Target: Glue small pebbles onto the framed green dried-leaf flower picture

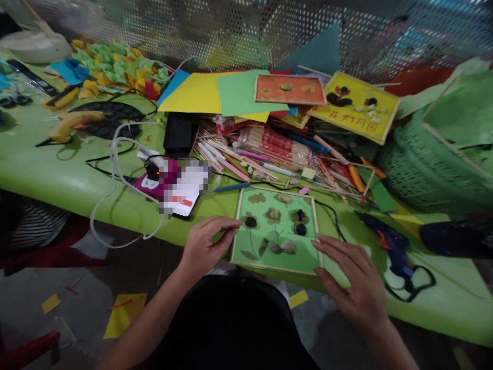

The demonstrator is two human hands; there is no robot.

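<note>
A green card picture (283,257) in a thin stick frame lies near the table's front edge. It bears drawn flowers with brown petals, a black stone (250,222) at the left, another black stone (301,229) at the right, and grey stones (288,246) low in the middle. My left hand (210,241) reaches over the left side of the frame, thumb and fingers closed in a pinch beside the left black stone; whatever lies between the fingertips is hidden. My right hand (352,277) rests at the right edge of the frame, thumb and fingers apart.
Behind the picture lie pens and wooden sticks (277,146), coloured card (196,95) and a framed yellow picture (358,105). A phone (188,192) and looped white cable are left. A dark blue glue gun (389,241) and a green basket (416,159) stand right.
</note>
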